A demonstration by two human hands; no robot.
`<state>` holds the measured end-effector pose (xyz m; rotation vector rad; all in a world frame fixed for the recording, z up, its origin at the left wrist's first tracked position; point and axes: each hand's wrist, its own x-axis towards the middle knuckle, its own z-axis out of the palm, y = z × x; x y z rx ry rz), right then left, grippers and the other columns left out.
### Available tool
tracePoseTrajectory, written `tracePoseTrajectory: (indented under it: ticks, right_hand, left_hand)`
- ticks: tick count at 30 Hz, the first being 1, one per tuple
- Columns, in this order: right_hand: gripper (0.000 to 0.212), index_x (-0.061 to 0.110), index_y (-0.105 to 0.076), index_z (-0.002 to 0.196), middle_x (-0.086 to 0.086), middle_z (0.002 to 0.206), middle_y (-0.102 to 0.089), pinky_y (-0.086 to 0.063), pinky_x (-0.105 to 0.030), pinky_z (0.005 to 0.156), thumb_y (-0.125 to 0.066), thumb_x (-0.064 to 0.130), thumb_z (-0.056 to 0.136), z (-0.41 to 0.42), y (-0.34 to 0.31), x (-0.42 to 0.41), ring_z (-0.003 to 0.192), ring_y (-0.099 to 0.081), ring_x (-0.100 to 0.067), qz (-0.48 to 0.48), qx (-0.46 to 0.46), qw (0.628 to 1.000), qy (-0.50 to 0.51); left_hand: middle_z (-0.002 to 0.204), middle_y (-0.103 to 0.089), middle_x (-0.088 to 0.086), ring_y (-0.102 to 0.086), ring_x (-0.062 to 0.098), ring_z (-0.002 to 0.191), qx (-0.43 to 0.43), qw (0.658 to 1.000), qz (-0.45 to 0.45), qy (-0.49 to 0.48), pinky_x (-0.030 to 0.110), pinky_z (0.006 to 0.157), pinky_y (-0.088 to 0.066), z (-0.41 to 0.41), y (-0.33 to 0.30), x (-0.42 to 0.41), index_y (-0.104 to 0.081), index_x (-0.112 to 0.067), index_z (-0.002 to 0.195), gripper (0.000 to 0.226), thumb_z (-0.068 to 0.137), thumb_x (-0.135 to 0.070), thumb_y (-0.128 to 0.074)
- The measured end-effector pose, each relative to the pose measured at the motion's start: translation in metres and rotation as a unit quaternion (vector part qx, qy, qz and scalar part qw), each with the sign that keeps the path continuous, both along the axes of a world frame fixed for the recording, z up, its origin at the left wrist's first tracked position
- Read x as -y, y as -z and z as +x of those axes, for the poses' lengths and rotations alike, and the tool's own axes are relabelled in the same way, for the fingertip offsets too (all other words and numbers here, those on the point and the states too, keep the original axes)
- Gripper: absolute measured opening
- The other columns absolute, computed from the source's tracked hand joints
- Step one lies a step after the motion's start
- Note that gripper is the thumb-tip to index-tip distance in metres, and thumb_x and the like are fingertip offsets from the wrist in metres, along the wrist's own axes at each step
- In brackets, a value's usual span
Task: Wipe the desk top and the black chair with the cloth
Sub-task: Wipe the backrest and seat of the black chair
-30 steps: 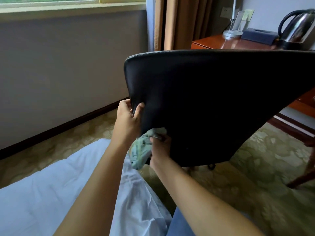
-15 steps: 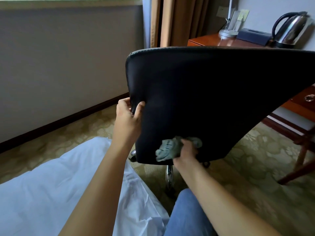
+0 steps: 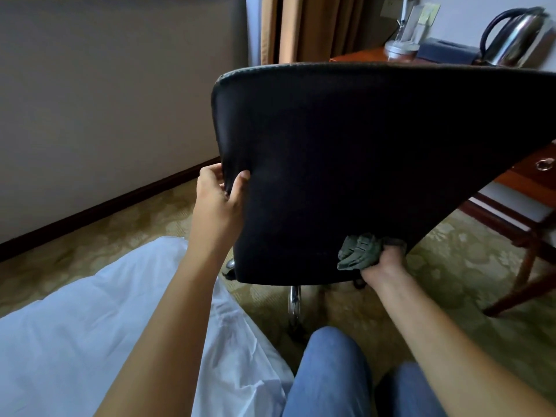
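1. The left hand grasps the left edge of the black padded leather-look chair back, thumb on the near face and fingers wrapped behind. This looks like a bracing hold, so the swivel chair cannot turn or roll away under rubbing pressure.
2. The right hand is clenched around the crumpled grey-green cloth and presses it against the lower right part of the chair back, close to the bottom edge. Bunching the cloth gives a firm pad for scrubbing.
3. The chair stands between the person's knees and the reddish-brown wooden worktop, its back turned toward the person so this face is within easy reach.
4. The worktop carries a steel kettle with a black handle, a dark blue tissue box and a silver lamp base. These would probably need wiping around.
5. A white bed sheet lies at the lower left, beside the person's blue-jeaned legs.
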<state>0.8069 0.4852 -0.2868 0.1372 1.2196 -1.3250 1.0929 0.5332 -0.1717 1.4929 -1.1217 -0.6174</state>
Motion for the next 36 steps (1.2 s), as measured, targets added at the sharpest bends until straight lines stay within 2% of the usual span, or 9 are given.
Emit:
tracePoseTrajectory:
  ticks: [3,6,7,8,11,15,18,24,36]
  right_hand:
    - [0.047,0.014,-0.045,0.149,-0.012,0.148,-0.051,-0.041,-0.049,0.111,-0.032,0.032,0.108,0.008,-0.011,-0.002,0.133,-0.052,-0.033,-0.003,0.013,0.997,0.080]
    - [0.061,-0.010,-0.046,0.136,-0.040,0.160,-0.006,-0.028,-0.057,0.116,-0.067,0.024,0.090,0.062,-0.007,-0.006,0.142,-0.039,-0.026,-0.138,0.364,0.885,0.254]
    - [0.076,-0.021,-0.044,0.120,0.010,0.155,-0.045,-0.027,-0.061,0.114,-0.075,0.026,0.069,0.092,-0.009,-0.013,0.141,-0.039,-0.012,-0.192,0.296,0.932,0.080]
    - [0.096,-0.024,-0.039,0.115,0.068,0.118,-0.024,-0.032,-0.056,0.111,-0.077,0.032,0.047,0.122,-0.003,-0.018,0.135,-0.041,0.000,-0.239,0.247,0.936,-0.072]
    - [0.134,0.019,-0.058,0.135,-0.007,0.156,-0.043,-0.052,-0.035,0.075,-0.074,0.050,0.005,0.177,0.035,-0.023,0.089,-0.064,-0.022,-0.048,0.003,0.985,-0.167]
    - [0.046,0.004,-0.042,0.147,-0.014,0.148,-0.050,-0.052,-0.035,0.081,-0.043,0.018,0.103,0.185,0.022,-0.022,0.122,-0.058,-0.037,0.002,0.009,0.984,-0.177]
    - [0.042,0.008,-0.056,0.136,-0.015,0.142,-0.057,-0.043,-0.050,0.110,-0.034,0.027,0.105,0.127,0.033,-0.015,0.129,-0.055,-0.037,0.017,-0.002,0.992,-0.124]
    - [0.042,0.007,-0.058,0.129,-0.015,0.132,-0.063,-0.051,-0.052,0.093,-0.049,0.031,0.095,0.031,0.039,0.004,0.115,-0.063,-0.034,0.032,-0.072,0.997,-0.009]
    - [0.038,0.006,-0.058,0.133,-0.014,0.136,-0.063,-0.045,-0.042,0.111,-0.039,0.007,0.101,0.212,0.047,-0.024,0.130,-0.057,-0.031,0.022,0.143,0.985,-0.098]
  left_hand:
    - [0.127,-0.060,-0.006,-0.060,-0.004,0.106,-0.015,1.000,-0.010,-0.008,0.016,0.081,-0.047,-0.003,0.005,-0.001,-0.049,-0.031,0.122,0.031,0.099,-0.050,-0.058]
    - [0.127,-0.060,-0.006,-0.061,0.001,0.110,-0.021,0.999,-0.020,-0.015,0.025,0.089,-0.052,-0.006,0.008,-0.001,-0.050,-0.031,0.123,0.033,0.098,-0.051,-0.058]
    - [0.128,-0.060,-0.006,-0.061,0.001,0.110,-0.022,0.999,-0.021,-0.016,0.026,0.090,-0.052,-0.006,0.008,-0.001,-0.050,-0.031,0.123,0.033,0.098,-0.050,-0.058]
    - [0.128,-0.060,-0.006,-0.061,0.001,0.111,-0.021,0.999,-0.020,-0.016,0.026,0.090,-0.052,-0.006,0.009,-0.002,-0.049,-0.031,0.123,0.032,0.099,-0.050,-0.058]
    - [0.127,-0.060,-0.007,-0.059,-0.002,0.110,-0.011,1.000,-0.018,-0.017,0.023,0.089,-0.050,-0.006,0.009,-0.002,-0.049,-0.033,0.123,0.029,0.099,-0.048,-0.058]
    - [0.128,-0.059,-0.010,-0.059,-0.002,0.112,-0.018,0.999,-0.024,-0.025,0.020,0.089,-0.049,-0.005,0.013,-0.001,-0.051,-0.031,0.126,0.034,0.098,-0.047,-0.061]
    - [0.130,-0.058,-0.009,-0.058,0.002,0.116,-0.041,0.999,-0.002,-0.021,0.028,0.095,-0.052,-0.007,0.031,-0.002,-0.050,-0.031,0.129,0.043,0.093,-0.053,-0.064]
    - [0.135,-0.053,-0.006,-0.059,0.007,0.116,-0.121,0.990,0.066,-0.039,0.041,0.102,-0.053,-0.021,0.078,-0.013,-0.048,-0.029,0.131,0.041,0.097,-0.046,-0.062]
    - [0.149,-0.048,-0.011,-0.046,0.007,0.135,-0.092,0.991,0.089,-0.039,0.040,0.115,-0.040,-0.022,0.084,-0.018,-0.041,-0.033,0.151,0.046,0.105,-0.039,-0.040]
